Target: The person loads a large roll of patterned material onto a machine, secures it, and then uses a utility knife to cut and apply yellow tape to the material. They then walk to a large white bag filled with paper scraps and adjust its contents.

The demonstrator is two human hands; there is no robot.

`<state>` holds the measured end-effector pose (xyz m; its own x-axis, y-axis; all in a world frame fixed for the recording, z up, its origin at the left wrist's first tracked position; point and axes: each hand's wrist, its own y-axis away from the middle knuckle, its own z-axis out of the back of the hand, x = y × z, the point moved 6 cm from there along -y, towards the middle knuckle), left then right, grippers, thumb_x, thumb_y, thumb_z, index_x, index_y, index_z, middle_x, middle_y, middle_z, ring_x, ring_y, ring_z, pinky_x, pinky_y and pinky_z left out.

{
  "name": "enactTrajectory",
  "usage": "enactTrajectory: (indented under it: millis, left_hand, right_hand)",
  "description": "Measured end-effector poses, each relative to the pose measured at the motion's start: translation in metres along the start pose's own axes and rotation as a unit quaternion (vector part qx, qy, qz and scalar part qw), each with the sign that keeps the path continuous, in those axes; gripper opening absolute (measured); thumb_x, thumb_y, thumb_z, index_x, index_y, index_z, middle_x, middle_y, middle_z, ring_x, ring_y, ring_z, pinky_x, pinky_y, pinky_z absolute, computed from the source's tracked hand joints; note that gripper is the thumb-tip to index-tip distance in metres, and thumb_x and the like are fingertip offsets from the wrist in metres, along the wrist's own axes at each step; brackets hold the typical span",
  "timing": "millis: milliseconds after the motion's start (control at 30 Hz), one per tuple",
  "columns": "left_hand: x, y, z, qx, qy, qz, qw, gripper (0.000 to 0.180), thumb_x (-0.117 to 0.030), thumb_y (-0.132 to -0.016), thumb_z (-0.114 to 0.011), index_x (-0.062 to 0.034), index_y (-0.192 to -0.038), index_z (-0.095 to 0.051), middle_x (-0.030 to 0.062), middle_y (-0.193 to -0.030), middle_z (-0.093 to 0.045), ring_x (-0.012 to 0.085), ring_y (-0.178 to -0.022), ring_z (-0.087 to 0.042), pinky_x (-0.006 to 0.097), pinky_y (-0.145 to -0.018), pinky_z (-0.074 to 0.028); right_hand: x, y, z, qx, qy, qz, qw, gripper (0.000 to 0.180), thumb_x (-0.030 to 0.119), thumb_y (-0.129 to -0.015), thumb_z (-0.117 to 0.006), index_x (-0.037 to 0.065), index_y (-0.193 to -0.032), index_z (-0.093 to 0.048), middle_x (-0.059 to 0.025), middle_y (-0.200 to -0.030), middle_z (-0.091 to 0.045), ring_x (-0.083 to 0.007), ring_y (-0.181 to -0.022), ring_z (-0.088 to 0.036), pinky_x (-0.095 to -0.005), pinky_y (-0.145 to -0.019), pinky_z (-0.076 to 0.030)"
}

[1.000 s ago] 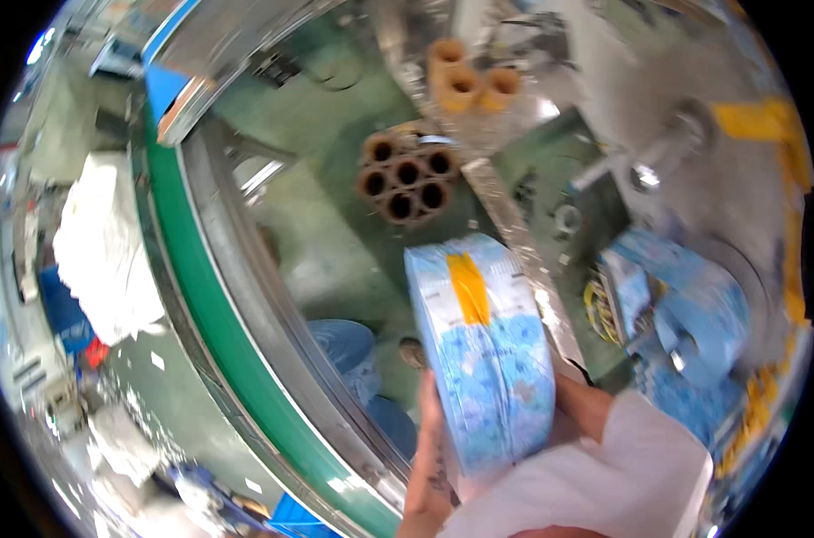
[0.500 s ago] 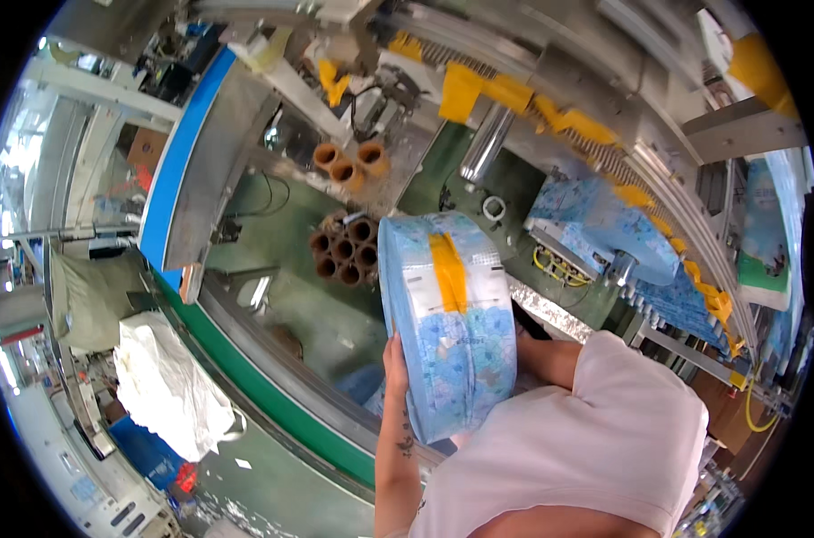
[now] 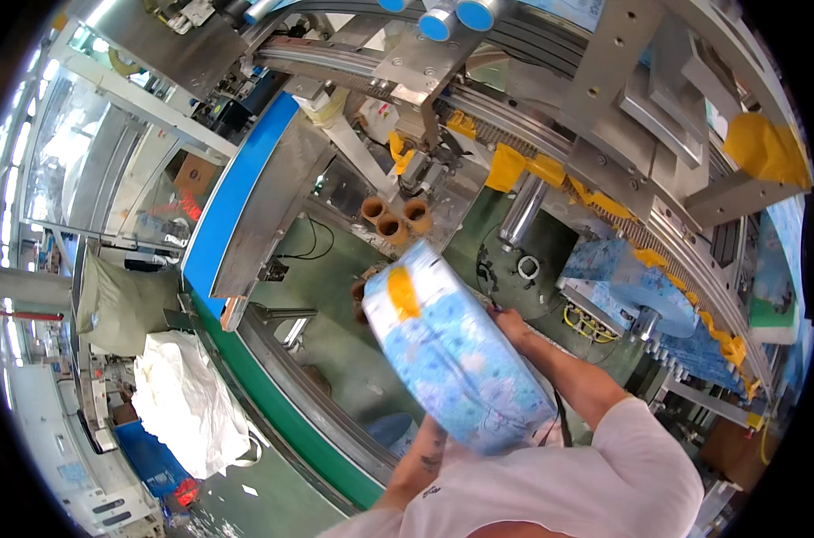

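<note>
A wide roll of blue flower-printed film (image 3: 465,354) is held up in front of my body, its upper end leaning left. Yellow tape (image 3: 404,292) crosses its outer wrap near that upper end. My right hand (image 3: 513,327) grips the roll's right side, with the fingers partly hidden. At the lower left, my left forearm (image 3: 422,464) reaches under the roll, which hides the left hand and its fingers. Ahead, a bare metal shaft (image 3: 524,212) sticks out from the machine.
Brown cardboard cores (image 3: 391,229) stand on the floor ahead. Another printed roll (image 3: 653,305) is mounted on the machine at right. A green-edged conveyor (image 3: 272,408) curves past on the left, beside a white sack (image 3: 187,403). A metal frame (image 3: 595,99) overhangs at upper right.
The roll has tipped leftward at its upper end. My left hand has gone from its left side to beneath it, and my right hand has come into sight. The view has shifted.
</note>
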<state>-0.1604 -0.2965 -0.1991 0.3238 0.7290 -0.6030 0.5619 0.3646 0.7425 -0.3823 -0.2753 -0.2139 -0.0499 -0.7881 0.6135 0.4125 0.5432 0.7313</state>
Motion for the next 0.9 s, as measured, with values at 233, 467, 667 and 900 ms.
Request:
enactTrajectory:
  millis: [233,467,667,900]
  left_hand:
    - [-0.008,0.019,0.004,-0.004,-0.038,0.016,0.999,0.047,-0.037,-0.089,-0.043,-0.0006,-0.118,-0.047,0.0124,-0.113,-0.050,0.0206,-0.102,-0.047,0.034,-0.087,-0.037]
    - [-0.025,-0.007,0.013,0.055,-0.089,0.056,0.993,0.047,-0.037,-0.089,-0.043,-0.0010,-0.119,-0.046,0.0121,-0.114,-0.049,0.0208,-0.104,-0.046,0.035,-0.088,-0.037]
    - [-0.057,-0.035,0.036,0.090,-0.135,0.084,0.983,0.046,-0.036,-0.089,-0.043,-0.0013,-0.119,-0.045,0.0119,-0.115,-0.048,0.0210,-0.105,-0.045,0.035,-0.089,-0.036]
    - [-0.094,-0.051,0.058,0.110,-0.196,0.085,0.971,0.046,-0.036,-0.089,-0.043,-0.0017,-0.120,-0.044,0.0116,-0.116,-0.047,0.0213,-0.106,-0.044,0.036,-0.089,-0.036]
  right_hand:
    - [0.077,0.048,0.000,0.013,0.179,0.052,0.982,0.037,0.035,-0.081,-0.046,0.013,-0.109,-0.057,-0.0190,-0.102,-0.059,-0.0354,-0.093,-0.056,-0.0413,-0.083,-0.043]
    - [0.036,-0.020,0.012,0.066,0.226,-0.009,0.972,0.043,0.036,-0.079,-0.045,0.003,-0.101,-0.060,-0.0216,-0.101,-0.058,-0.0365,-0.093,-0.056,-0.0427,-0.082,-0.044]
    - [0.061,-0.042,0.016,0.033,0.206,0.002,0.978,0.037,0.033,-0.077,-0.044,0.012,-0.103,-0.060,-0.0185,-0.101,-0.059,-0.0363,-0.091,-0.056,-0.0417,-0.081,-0.045]
    - [0.100,-0.029,0.044,-0.104,0.086,0.162,0.978,0.034,0.030,-0.081,-0.048,0.017,-0.112,-0.055,-0.0165,-0.105,-0.057,-0.0363,-0.094,-0.055,-0.0417,-0.081,-0.044]
